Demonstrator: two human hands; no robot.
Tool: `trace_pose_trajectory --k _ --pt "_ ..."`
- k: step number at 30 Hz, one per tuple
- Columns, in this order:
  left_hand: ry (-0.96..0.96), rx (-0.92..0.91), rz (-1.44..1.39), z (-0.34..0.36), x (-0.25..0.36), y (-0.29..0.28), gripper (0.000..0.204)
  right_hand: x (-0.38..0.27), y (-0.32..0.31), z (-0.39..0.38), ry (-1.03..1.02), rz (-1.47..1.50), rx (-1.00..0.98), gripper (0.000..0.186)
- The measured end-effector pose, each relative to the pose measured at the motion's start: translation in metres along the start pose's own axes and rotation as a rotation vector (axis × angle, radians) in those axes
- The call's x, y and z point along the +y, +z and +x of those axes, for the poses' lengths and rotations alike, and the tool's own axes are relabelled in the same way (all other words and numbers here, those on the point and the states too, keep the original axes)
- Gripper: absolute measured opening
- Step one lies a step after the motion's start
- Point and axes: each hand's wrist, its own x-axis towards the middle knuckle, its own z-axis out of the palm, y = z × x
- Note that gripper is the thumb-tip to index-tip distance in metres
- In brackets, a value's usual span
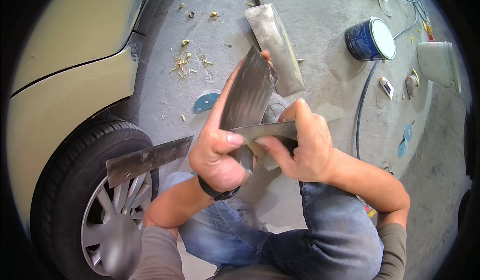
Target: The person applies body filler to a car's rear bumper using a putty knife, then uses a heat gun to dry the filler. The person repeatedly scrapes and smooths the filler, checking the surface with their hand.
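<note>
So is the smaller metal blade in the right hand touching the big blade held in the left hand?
Touching. The head view shows the smaller blade, pinched by the right hand, laid edge-on against the lower part of the big blade that the left hand grips.

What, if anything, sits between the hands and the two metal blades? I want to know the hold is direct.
Nothing visible does. The left hand grips the larger dark blade directly, and the right hand pinches the smaller blade bare-fingered, its edge laid against the larger one. No glove or cloth shows.
</note>
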Motion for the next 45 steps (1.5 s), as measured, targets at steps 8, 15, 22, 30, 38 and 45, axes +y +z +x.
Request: trace_pose_trajectory --k 8,15,22,30,38,45 --pt "-0.015 0.109 -0.188 0.000 -0.003 -0.015 0.095 -0.009 0.010 -0.008 0.071 0.129 -0.029 0.049" --pt "-0.101 -0.099 -0.363 -0.006 0.009 -0.027 0.084 -0.002 -0.011 0.011 0.400 0.199 0.040 0.042" --pt "0.008 0.097 -0.299 -0.011 0.003 -0.020 0.089 -0.007 0.009 -0.009 0.027 0.021 -0.049 0.041" --pt "-0.262 -0.122 0.172 -0.005 0.030 -0.043 0.095 0.029 -0.082 0.026 0.044 -0.100 -0.088 0.040" --pt "-0.257 -0.240 -0.279 -0.011 0.035 -0.054 0.090 0.055 -0.064 -0.002 -0.085 -0.287 -0.514 0.039" --pt "-0.378 -0.123 0.432 -0.016 0.047 -0.060 0.083 0.044 -0.099 0.014 -0.094 -0.255 -0.246 0.037"
